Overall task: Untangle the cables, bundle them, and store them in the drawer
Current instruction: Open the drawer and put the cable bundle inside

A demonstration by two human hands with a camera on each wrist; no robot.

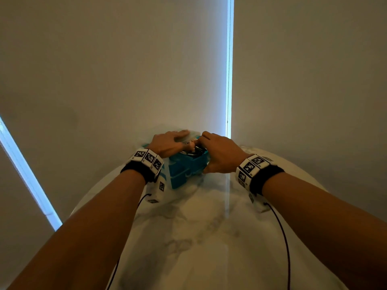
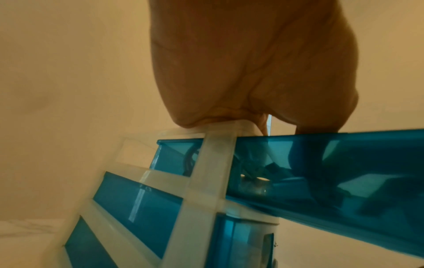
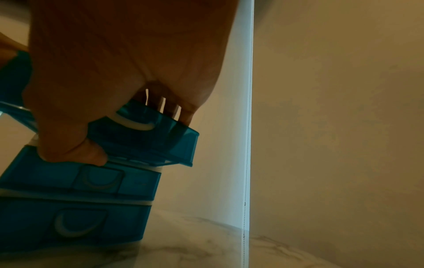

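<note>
A small translucent white plastic cabinet with three teal see-through drawers stood on the marble-patterned white tabletop, just above the centre of the head view. Its top teal drawer was pulled partway out toward the camera, while the two lower drawers were closed. The left hand lay flat on the cabinet's top with its fingers relaxed and straight, pressing down and clasping nothing. The right hand grasped the front of the open drawer, thumb beneath its front panel and fingers hooked over its upper edge. Dark coiled cables lay inside that drawer, seen dimly through its teal wall at the centre of the left wrist view. Both wrists wore black bands with black-and-white marker tags.
</note>
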